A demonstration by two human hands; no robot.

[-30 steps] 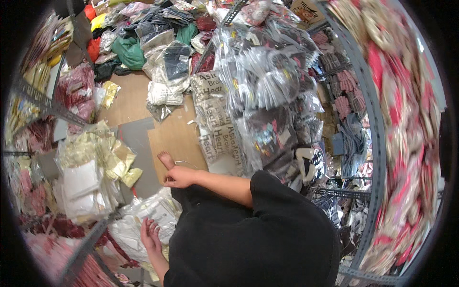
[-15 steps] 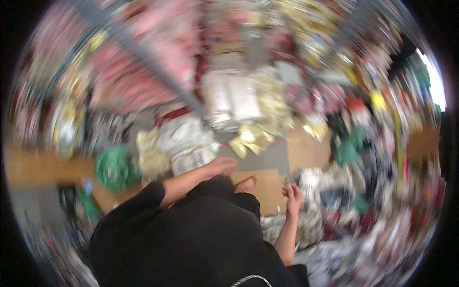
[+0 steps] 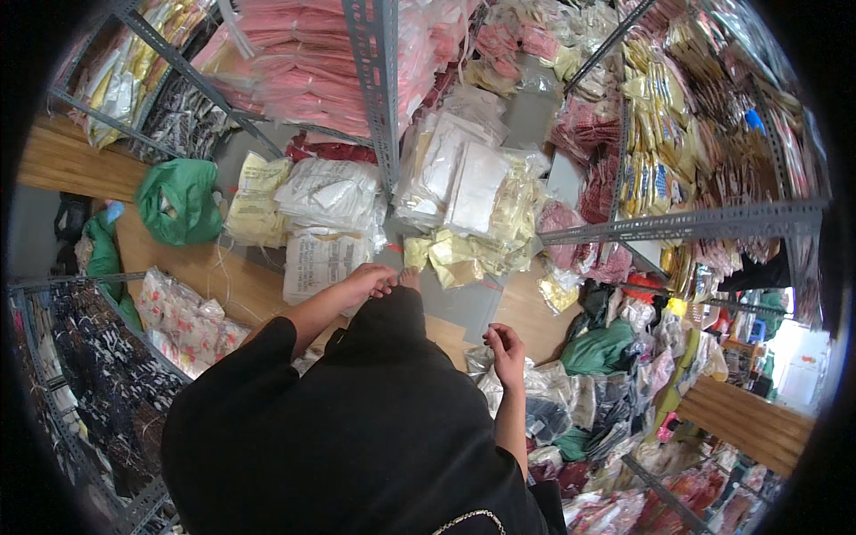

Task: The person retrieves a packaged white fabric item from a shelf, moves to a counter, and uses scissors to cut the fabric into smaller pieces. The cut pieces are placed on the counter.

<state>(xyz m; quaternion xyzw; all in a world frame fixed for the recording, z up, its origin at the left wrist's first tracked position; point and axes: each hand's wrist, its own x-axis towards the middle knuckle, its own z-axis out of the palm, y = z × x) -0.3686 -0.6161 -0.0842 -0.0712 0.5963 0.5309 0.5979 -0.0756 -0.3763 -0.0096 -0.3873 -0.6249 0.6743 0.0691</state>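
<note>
My left hand (image 3: 370, 283) hovers over my dark-clothed leg with fingers loosely bent and apart, apparently holding nothing. My bare foot (image 3: 410, 276) shows just beyond it. My right hand (image 3: 504, 355) is raised at my right side with fingers curled; whatever is at its fingertips is too small to make out. Beyond the foot lie flat plastic-bagged piles of white garments (image 3: 473, 183) and pale yellow bags (image 3: 455, 259). A white printed bundle (image 3: 316, 267) lies beside my left hand, with more white packets (image 3: 325, 192) behind it.
Metal racks (image 3: 374, 89) hold stacks of pink garments (image 3: 294, 53), yellow packets (image 3: 660, 107) and dark patterned clothing (image 3: 98, 374). Green bags (image 3: 178, 201) lie at left and more bagged clothes (image 3: 597, 348) at right. Cardboard (image 3: 526, 308) covers part of the grey floor. Wooden boards (image 3: 740, 419) appear at right.
The view has swung round, bringing the pink stacks and white piles ahead of me. My right hand has left the area by my foot for my right side; my left hand has risen toward it.
</note>
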